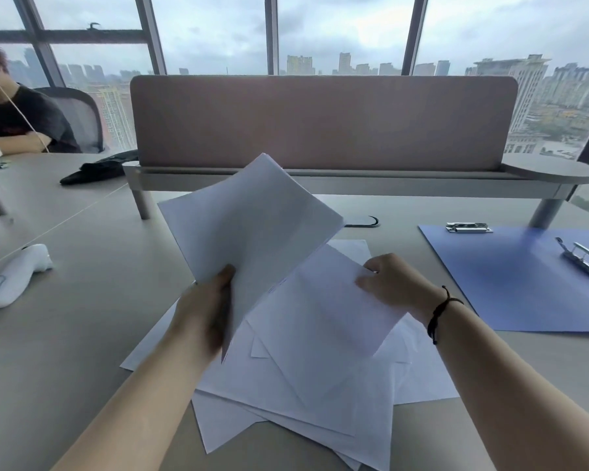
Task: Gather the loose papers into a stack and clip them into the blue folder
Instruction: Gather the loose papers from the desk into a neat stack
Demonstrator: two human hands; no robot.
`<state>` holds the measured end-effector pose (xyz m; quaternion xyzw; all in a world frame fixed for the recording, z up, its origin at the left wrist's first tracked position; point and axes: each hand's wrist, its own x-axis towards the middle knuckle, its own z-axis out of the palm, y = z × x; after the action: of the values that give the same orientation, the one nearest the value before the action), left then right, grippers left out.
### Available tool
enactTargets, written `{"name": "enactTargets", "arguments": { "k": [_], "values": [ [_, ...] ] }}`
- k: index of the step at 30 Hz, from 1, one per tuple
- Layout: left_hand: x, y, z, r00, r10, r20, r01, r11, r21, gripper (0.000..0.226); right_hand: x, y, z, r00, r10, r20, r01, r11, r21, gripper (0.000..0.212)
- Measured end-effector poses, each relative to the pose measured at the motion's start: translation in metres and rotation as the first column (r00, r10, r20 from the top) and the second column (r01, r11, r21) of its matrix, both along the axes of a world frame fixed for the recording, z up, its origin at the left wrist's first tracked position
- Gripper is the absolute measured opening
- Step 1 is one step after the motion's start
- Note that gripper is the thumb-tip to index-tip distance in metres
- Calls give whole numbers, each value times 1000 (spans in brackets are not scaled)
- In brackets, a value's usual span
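We sit at a wide grey desk [82, 334] with a pinkish divider panel [320, 124] standing across its far side. Loose white papers [320, 385] lie fanned out in a messy overlapping pile on the near middle of the desk. To the right, well apart from the pile, the blue folder [510, 283] lies open and flat, with a metal clip [585, 261] on its right part and a smaller metal clip [469, 227] at its far edge. Our left hand [204, 311] grips a small bundle of sheets [252, 219] by its near edge, raised and tilted above the pile. Our right hand [393, 283], a dark cord around its wrist, pinches the far right corner of one sheet [340, 300] lifted off the pile. A white controller [17, 275] rests at the left.
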<state>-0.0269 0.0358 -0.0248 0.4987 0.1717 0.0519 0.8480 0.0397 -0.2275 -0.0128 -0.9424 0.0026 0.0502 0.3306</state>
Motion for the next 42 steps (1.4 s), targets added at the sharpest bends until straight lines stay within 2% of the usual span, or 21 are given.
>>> {"name": "enactTargets", "arguments": {
  "k": [1,2,5,8,11,15,17,22,24,25,27,28,30,33,34,36,38,40,41,42],
  "values": [
    [0,0,-1,1000,2,13,-2,1000,25,6,-9,-3,-2,1000,-29,-8,30,990,134,23],
    [2,1,-3,1000,4,19,-5,999,54,11,-19,-6,-5,998,-59,-26,64,953,295,23],
    [3,0,-4,997,71,14,-73,983,171,21,-51,-11,-7,994,-59,-94,108,686,720,25],
    [1,-1,-4,994,70,79,-92,942,322,29,-67,-9,-5,992,13,-126,108,432,895,30],
    [-5,-3,-3,992,-11,124,-37,926,377,45,-74,-4,-2,989,88,-119,86,310,947,33],
    [-5,-6,-4,983,-79,167,7,919,394,34,-79,2,-2,982,171,-79,10,370,929,44],
    [-5,-8,-5,978,-68,199,-25,903,430,35,-80,4,-2,972,221,-76,-14,378,926,47],
    [0,-2,-8,958,2,288,-166,823,543,30,-81,2,6,967,233,-104,12,365,931,33],
    [2,2,-7,945,19,326,-202,818,538,38,-77,2,2,989,102,-108,54,430,901,28],
    [3,3,-7,942,39,334,-215,836,505,42,-74,2,-2,996,-26,-91,91,504,859,26],
    [5,7,-8,945,92,313,-220,888,404,44,-67,-2,-7,956,-290,29,179,663,727,21],
    [6,9,-9,955,108,276,-207,909,361,45,-66,-4,-7,926,-366,90,207,695,689,21],
    [8,15,-9,981,97,169,-141,952,270,44,-64,-9,-5,906,-413,88,228,653,723,28],
    [9,16,-13,999,-23,39,23,1000,-7,12,-61,-13,-5,921,-378,-90,283,495,821,33],
    [10,15,-16,999,-50,13,51,998,-47,7,-59,-13,-5,919,-362,-155,312,426,849,30],
    [10,11,-20,996,-82,-34,82,997,-17,9,-56,-13,-4,898,-349,-270,375,280,884,27],
    [11,10,-23,996,-77,-46,79,996,51,20,-54,-14,-6,872,-351,-341,423,189,886,24],
    [12,9,-23,998,-49,-49,53,996,70,33,-54,-13,-9,871,-312,-380,439,146,887,36],
    [13,10,-23,997,-51,-53,55,996,67,42,-54,-12,-11,887,-275,-372,425,168,890,46],
    [13,10,-23,996,-61,-63,66,995,76,52,-55,-11,-15,905,-252,-343,403,249,881,54]
  ]
}}
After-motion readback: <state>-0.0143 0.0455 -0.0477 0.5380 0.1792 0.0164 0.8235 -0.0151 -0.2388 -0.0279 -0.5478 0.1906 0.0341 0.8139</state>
